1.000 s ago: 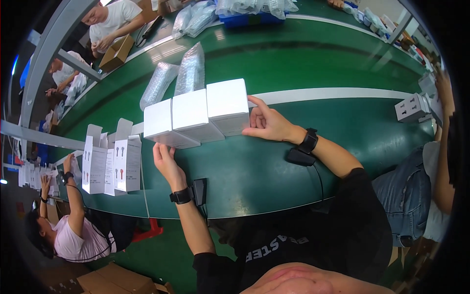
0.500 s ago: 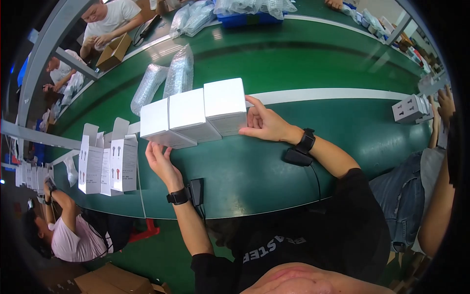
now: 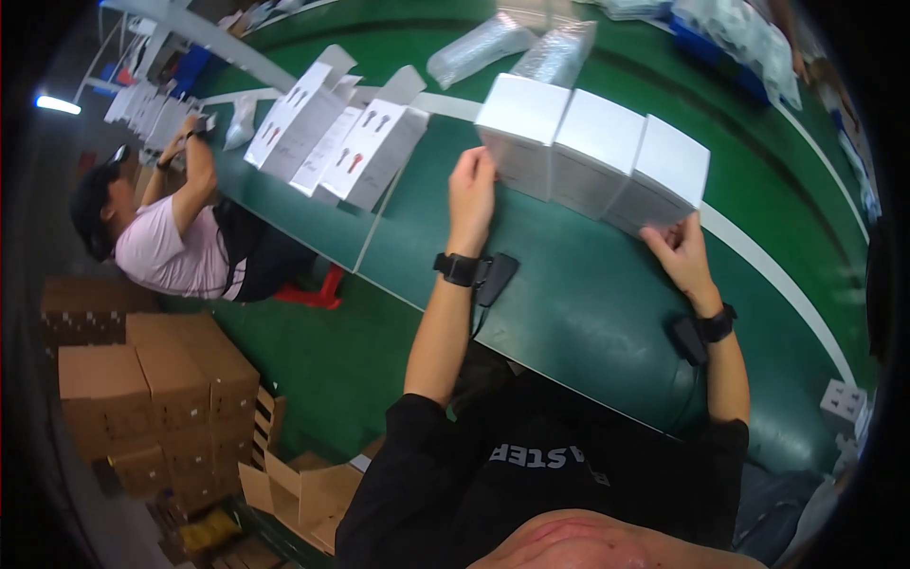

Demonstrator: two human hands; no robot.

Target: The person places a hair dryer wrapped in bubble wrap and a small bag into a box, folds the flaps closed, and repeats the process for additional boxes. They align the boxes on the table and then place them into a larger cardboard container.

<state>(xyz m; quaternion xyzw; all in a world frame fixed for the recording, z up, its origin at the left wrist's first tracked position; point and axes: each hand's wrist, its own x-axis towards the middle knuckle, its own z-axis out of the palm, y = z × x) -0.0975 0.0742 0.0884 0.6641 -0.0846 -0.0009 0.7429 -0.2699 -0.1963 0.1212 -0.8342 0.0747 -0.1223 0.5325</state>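
green fills the head view: a long green tabletop [image 3: 588, 313] with a white stripe running along it, bent by the lens, in a workshop where brown cardboard cartons [image 3: 152, 398] are stacked on the floor at the lower left.

three white boxes [image 3: 592, 156] stand side by side in a row near the middle of the tabletop, touching one another, between the near edge and the white stripe. the left hand [image 3: 471, 190] lies flat with fingers extended against the left end of the row, touching the leftmost box. the right hand [image 3: 678, 251] presses its spread fingers against the lower edge of the rightmost box. neither hand is closed around anything; both wrists wear dark bands.

further left, by the near edge, a cluster of open white cartons with printed fronts [image 3: 341, 142] stands upright. clear plastic bags [image 3: 517, 43] lie beyond the row toward the far edge. a co-worker in a pink shirt [image 3: 166, 251] sits at the left end of the tabletop, arm raised to it.
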